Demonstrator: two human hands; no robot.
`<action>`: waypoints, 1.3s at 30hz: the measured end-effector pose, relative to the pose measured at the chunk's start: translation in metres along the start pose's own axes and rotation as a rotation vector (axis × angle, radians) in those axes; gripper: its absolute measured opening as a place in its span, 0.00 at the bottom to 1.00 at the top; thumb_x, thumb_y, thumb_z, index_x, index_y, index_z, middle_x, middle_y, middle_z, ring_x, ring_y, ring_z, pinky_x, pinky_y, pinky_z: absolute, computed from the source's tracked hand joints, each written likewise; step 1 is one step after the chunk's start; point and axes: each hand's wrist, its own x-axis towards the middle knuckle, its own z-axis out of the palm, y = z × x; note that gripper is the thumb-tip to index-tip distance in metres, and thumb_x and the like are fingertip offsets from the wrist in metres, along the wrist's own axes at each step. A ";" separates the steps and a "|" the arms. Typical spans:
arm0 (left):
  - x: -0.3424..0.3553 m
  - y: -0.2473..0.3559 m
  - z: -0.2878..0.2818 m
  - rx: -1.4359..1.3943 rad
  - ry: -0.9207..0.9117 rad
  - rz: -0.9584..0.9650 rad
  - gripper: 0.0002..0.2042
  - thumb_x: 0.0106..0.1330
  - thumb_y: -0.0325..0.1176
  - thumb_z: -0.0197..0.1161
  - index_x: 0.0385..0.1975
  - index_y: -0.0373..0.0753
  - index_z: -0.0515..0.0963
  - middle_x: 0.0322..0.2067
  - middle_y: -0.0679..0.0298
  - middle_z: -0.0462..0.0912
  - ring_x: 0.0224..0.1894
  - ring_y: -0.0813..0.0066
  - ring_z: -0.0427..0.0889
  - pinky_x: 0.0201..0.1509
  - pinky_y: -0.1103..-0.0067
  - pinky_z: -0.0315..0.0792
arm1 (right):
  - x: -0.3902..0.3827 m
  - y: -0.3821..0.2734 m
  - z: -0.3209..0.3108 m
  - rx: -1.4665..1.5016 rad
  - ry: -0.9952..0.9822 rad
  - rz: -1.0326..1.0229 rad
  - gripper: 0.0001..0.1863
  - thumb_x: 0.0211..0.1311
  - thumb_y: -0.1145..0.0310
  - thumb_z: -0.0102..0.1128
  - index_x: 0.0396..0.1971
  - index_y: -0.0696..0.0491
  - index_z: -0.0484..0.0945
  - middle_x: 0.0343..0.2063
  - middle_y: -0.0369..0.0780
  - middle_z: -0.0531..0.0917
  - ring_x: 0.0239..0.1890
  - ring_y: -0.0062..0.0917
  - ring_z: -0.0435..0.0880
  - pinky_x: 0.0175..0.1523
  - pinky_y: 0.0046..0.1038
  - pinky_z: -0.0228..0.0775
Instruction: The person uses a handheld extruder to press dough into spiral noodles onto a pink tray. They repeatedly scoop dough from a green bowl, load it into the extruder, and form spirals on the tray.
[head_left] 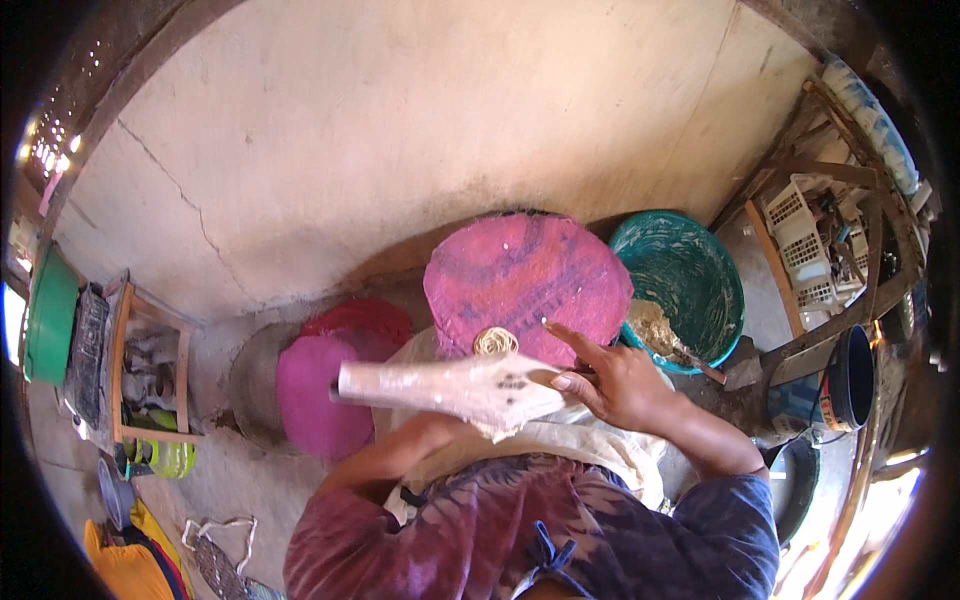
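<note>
A pale wooden press-like tool (450,386), thick and round at its left end, lies crosswise in front of me, with small dark holes in its broad right part. My left hand (448,424) is mostly hidden beneath it, so its fingers do not show. My right hand (628,388) is at the tool's right end, index finger stretched out and thumb apart, touching or nearly touching the wood. Just beyond the tool, a coil of thin dough strands (495,342) rests near the front edge of a round pink cloth-covered surface (530,275).
Right of the pink surface stands a teal basin (715,250) holding dough (652,328) and a flat stirring stick (698,366). A magenta round thing (325,395) is at left. Wooden racks flank me, a dark blue bucket (853,378) at right. A pale wall (450,130) rises behind.
</note>
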 end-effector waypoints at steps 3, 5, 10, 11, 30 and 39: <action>0.025 -0.049 -0.019 -0.384 -0.240 -0.127 0.20 0.72 0.35 0.51 0.62 0.38 0.62 0.53 0.55 0.72 0.55 0.68 0.75 0.59 0.73 0.73 | 0.003 0.023 0.010 0.063 0.166 -0.209 0.25 0.70 0.51 0.49 0.59 0.50 0.73 0.18 0.43 0.81 0.25 0.44 0.83 0.36 0.39 0.75; 0.045 -0.073 -0.013 -0.582 -0.540 -0.208 0.20 0.72 0.35 0.51 0.61 0.38 0.63 0.50 0.55 0.73 0.53 0.67 0.76 0.57 0.72 0.74 | 0.012 0.047 0.012 0.178 0.066 -0.211 0.23 0.72 0.52 0.43 0.55 0.51 0.76 0.12 0.41 0.77 0.20 0.41 0.81 0.33 0.36 0.74; 0.086 -0.045 0.038 0.804 -0.267 -0.239 0.14 0.67 0.41 0.58 0.47 0.41 0.74 0.22 0.66 0.75 0.29 0.66 0.78 0.34 0.68 0.76 | 0.043 0.049 -0.001 0.309 0.224 -0.506 0.28 0.73 0.51 0.38 0.62 0.55 0.67 0.23 0.46 0.77 0.23 0.39 0.78 0.32 0.35 0.70; 0.085 -0.019 0.038 0.925 -0.268 -0.292 0.12 0.65 0.41 0.60 0.42 0.41 0.77 0.21 0.67 0.75 0.35 0.68 0.78 0.39 0.70 0.75 | 0.044 0.035 -0.006 0.303 0.402 -0.729 0.29 0.73 0.51 0.40 0.64 0.55 0.64 0.27 0.47 0.78 0.25 0.39 0.77 0.32 0.35 0.70; 0.089 0.100 0.031 1.208 0.309 0.390 0.13 0.58 0.27 0.67 0.43 0.39 0.77 0.38 0.64 0.83 0.42 0.69 0.82 0.48 0.72 0.75 | -0.033 0.099 -0.124 1.071 1.362 -0.338 0.12 0.71 0.64 0.48 0.52 0.48 0.66 0.17 0.30 0.63 0.14 0.13 0.61 0.19 0.18 0.59; 0.175 0.090 0.099 0.451 0.368 1.154 0.15 0.69 0.32 0.54 0.53 0.37 0.66 0.51 0.61 0.70 0.54 0.71 0.69 0.59 0.71 0.64 | 0.031 0.133 0.003 1.980 1.150 -0.292 0.35 0.71 0.38 0.35 0.41 0.59 0.75 0.39 0.44 0.83 0.43 0.35 0.81 0.52 0.40 0.72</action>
